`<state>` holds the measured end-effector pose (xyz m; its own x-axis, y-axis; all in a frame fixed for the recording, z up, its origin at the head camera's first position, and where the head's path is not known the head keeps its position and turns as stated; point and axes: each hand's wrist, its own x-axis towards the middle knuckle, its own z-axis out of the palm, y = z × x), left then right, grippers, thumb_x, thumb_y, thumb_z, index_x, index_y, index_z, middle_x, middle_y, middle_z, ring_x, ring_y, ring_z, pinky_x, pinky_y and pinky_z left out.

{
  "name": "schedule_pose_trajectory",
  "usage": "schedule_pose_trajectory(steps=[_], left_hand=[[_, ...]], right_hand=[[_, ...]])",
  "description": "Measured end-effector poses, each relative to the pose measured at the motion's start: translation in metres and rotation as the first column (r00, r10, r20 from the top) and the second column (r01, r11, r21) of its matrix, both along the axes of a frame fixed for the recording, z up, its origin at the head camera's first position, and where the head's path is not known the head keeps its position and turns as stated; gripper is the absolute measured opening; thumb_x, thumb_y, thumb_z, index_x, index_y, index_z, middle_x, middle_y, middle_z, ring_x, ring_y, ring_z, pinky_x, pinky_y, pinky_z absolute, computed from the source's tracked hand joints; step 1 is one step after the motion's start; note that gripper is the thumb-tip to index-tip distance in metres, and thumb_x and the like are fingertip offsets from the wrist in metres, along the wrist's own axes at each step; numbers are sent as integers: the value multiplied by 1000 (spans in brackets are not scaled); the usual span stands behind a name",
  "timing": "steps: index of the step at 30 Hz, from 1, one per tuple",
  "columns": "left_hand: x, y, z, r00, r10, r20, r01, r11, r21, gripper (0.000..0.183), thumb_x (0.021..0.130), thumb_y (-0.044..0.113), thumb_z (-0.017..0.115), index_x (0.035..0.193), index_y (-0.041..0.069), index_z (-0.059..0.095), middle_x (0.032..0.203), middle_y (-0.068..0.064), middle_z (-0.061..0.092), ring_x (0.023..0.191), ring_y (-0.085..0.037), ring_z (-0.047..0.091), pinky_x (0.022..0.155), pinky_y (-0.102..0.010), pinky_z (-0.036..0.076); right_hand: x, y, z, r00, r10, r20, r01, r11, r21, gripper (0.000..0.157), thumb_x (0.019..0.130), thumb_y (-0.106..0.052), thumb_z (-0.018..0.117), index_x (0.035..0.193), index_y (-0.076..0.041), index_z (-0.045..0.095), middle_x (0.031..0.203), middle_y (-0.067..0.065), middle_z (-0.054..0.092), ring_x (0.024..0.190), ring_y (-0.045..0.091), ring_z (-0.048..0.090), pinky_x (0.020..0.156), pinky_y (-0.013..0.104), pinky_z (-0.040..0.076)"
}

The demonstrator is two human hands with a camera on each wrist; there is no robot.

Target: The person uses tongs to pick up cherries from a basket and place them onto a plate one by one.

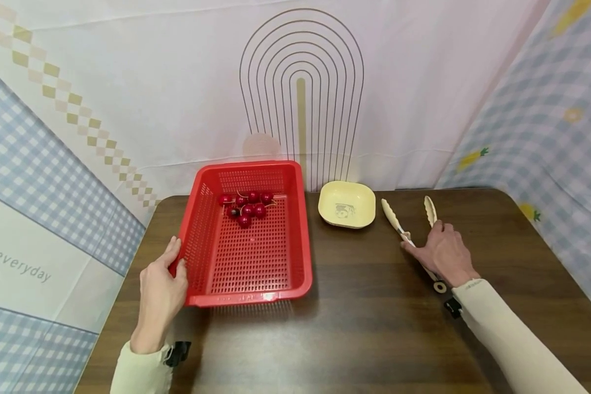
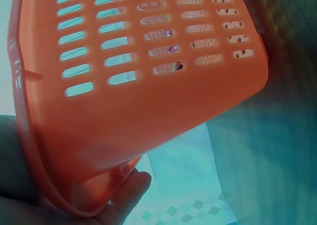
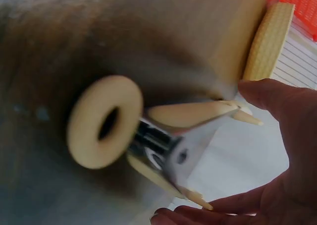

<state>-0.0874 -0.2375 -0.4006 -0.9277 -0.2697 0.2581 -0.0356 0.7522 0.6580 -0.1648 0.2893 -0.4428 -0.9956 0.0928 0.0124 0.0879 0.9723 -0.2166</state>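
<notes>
A red plastic basket (image 1: 251,260) with slotted walls stands left of the middle of the table, several cherries (image 1: 244,209) clustered at its far end. My left hand (image 1: 161,284) grips its left rim; in the left wrist view the fingers (image 2: 131,188) curl round the rim (image 2: 29,131) below the slotted wall. Over on the right, my right hand (image 1: 445,253) spans a pair of tongs (image 1: 393,216) with cream tips and a ring (image 1: 440,287) at the near end. Its thumb (image 3: 265,93) is at one arm and its fingers at the other, the tongs' arms spread wide.
A shallow yellow dish (image 1: 347,205) with a printed picture sits between the basket and the tongs. Behind the brown wooden table (image 1: 354,328) hangs a white cloth (image 1: 413,82) with arch lines, with checked cloth (image 1: 546,126) at the sides.
</notes>
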Motion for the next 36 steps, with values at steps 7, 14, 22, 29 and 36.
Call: schedule_pose_trajectory(steps=[7, 14, 22, 29, 36], left_hand=[[1, 0, 0, 1000, 14, 23, -14, 1000, 9, 49, 96, 1, 59, 144, -1, 54, 150, -14, 53, 139, -41, 49, 111, -58, 42], [5, 0, 2, 999, 17, 47, -17, 1000, 10, 51, 96, 1, 58, 146, 0, 52, 151, -14, 52, 140, -41, 48, 112, -58, 41], [-4, 1, 7, 998, 1, 57, 2, 999, -53, 52, 92, 1, 58, 143, -5, 53, 147, -20, 54, 126, -48, 58, 73, -54, 56], [-11, 7, 3, 999, 51, 10, -50, 998, -47, 50, 92, 6, 65, 140, -5, 57, 143, -22, 58, 121, -49, 62, 91, -61, 55], [-11, 10, -3, 995, 77, -62, -81, 996, -48, 47, 90, 3, 67, 135, -6, 61, 140, -23, 61, 124, -48, 61, 96, -62, 52]], right_hand=[[-1, 4, -10, 1000, 17, -19, -17, 1000, 14, 101, 88, -52, 71, 127, 34, 35, 105, 51, 52, 93, 63, 58, 77, 65, 52], [4, 1, -14, 993, -17, -113, 13, 999, -30, 76, 81, -42, 81, 99, 22, 43, 83, 40, 54, 76, 57, 60, 68, 63, 52], [2, -2, -11, 991, -130, -23, 128, 989, -71, 74, 81, -45, 79, 98, 19, 45, 90, 40, 54, 80, 57, 61, 65, 63, 51], [0, 0, -8, 982, -176, 68, 182, 978, -99, 82, 81, -48, 77, 106, 20, 38, 99, 42, 51, 88, 59, 59, 69, 63, 51], [0, 4, -7, 986, -146, 75, 150, 987, -62, 82, 86, -44, 71, 111, 28, 43, 103, 47, 47, 97, 61, 52, 74, 64, 50]])
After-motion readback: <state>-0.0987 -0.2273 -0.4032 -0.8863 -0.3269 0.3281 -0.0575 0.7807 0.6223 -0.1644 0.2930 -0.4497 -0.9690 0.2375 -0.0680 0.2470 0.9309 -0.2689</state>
